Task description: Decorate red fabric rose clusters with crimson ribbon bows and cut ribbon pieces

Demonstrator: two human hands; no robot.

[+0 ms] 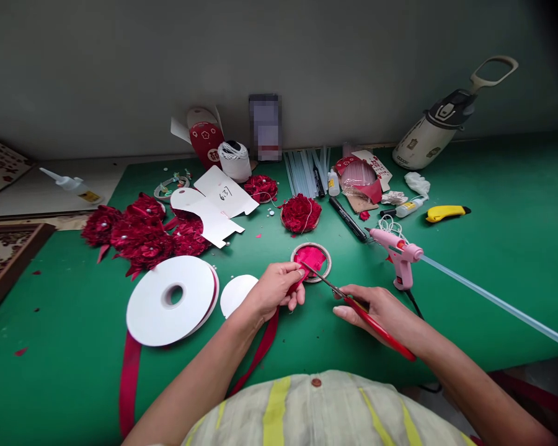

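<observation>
My left hand (281, 288) pinches the end of a red ribbon (264, 342), whose tail hangs down toward my lap. In my right hand (376, 310) are scissors (382, 334) with red handles, their blades pointing left and touching or nearly touching the ribbon by my left fingertips. Just beyond my left fingers lies a round tape ring (327, 265) with red fabric pieces (310, 256) inside it. A white ribbon spool (151, 303) and a white paper disc (236, 292) are left of my left hand.
Red fabric flowers (144, 229) and white card cutouts (223, 201) lie at left. Behind the ring sits another red flower (300, 214). A pink glue gun (402, 260), black marker (347, 218), yellow cutter (446, 214) and bottle (430, 133) are at right. A phone (265, 127) leans on the wall.
</observation>
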